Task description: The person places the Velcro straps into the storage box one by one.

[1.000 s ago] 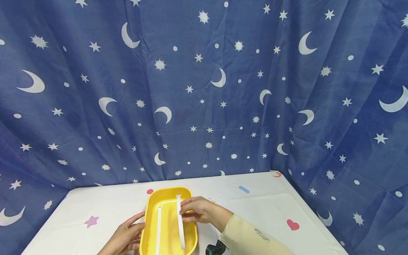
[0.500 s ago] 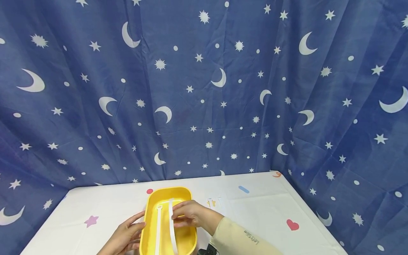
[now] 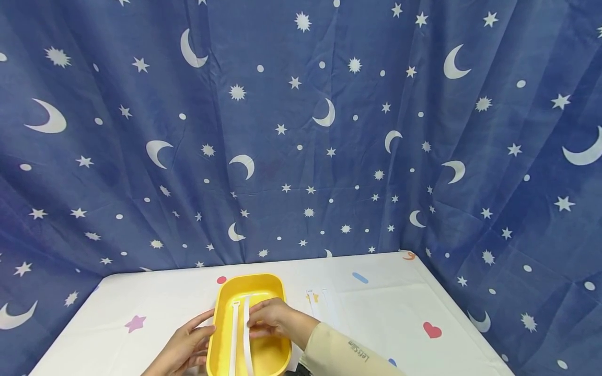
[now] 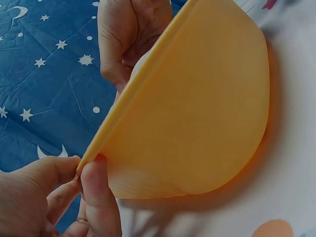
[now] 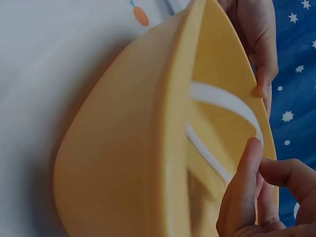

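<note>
My left hand [image 3: 185, 342] pinches the left rim of a deep yellow plastic bin [image 3: 273, 359]; in the left wrist view, thumb and finger [image 4: 101, 195] meet across that rim. Inside the bin, my right hand [image 3: 273, 318] pinches a white strap [image 3: 246, 347] between thumb and fingertips. This strap bows upward, as the right wrist view shows its curved band [image 5: 227, 101]. Just left of it, a second white strap [image 3: 234, 334] with a small slotted head lies lengthwise in the bin. The near end of the bin is cut off by the frame.
Right of the bin, two more white straps [image 3: 312, 303] lie on the white tablecloth [image 3: 385, 318], partly behind my right arm. Printed shapes such as a heart and a star mark the cloth. A blue curtain [image 3: 301, 156] with moons and stars hangs behind the table.
My right hand has moved left inside the bin, bringing its strap close beside the other one and bending it. The straps on the table have come into view. My left hand keeps its place.
</note>
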A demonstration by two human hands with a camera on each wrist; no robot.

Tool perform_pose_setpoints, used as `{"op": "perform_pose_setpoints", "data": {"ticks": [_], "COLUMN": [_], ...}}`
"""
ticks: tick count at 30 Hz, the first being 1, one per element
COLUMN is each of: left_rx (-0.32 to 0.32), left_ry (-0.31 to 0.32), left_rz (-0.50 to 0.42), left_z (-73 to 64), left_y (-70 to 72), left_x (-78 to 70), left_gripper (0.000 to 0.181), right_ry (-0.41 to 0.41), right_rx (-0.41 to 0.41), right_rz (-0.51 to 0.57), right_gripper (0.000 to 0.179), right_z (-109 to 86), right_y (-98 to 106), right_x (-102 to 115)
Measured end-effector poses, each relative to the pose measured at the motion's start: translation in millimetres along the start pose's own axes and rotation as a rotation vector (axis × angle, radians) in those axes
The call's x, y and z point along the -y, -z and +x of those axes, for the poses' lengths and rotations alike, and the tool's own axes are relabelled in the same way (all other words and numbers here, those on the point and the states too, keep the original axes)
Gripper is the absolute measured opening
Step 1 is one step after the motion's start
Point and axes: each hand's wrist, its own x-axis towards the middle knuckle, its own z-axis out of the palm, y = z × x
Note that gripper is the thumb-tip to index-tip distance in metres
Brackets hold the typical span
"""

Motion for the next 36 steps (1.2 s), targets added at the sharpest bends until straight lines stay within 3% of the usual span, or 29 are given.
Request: {"op": "perform_pose_setpoints", "data": {"ticks": [18,26,36], "left_rx": [0.051,0.025,0.037], "left_ry": [-0.021,-0.018,-0.016], "left_rz": [0.028,0.015,0.01], "left_z": [0.2,1.2,0.1], "left_y": [4.1,2.7,1.8], "left_x": [4.0,1.4,0.2], "left_gripper": [0.075,0.074,0.075], "right_ry": [-0.01,-0.015,0.035], "right_rx": [-0.031,-0.052,-0.078], "right_rz": [-0.018,-0.028,-0.068], "right_gripper": [0.02,0.018,0.014], "right_z": [14.4,19.6,15.7], "right_y": [-6.1,-7.1,-11.7], "right_x": [-15.4,-17.4,-21.5]}}
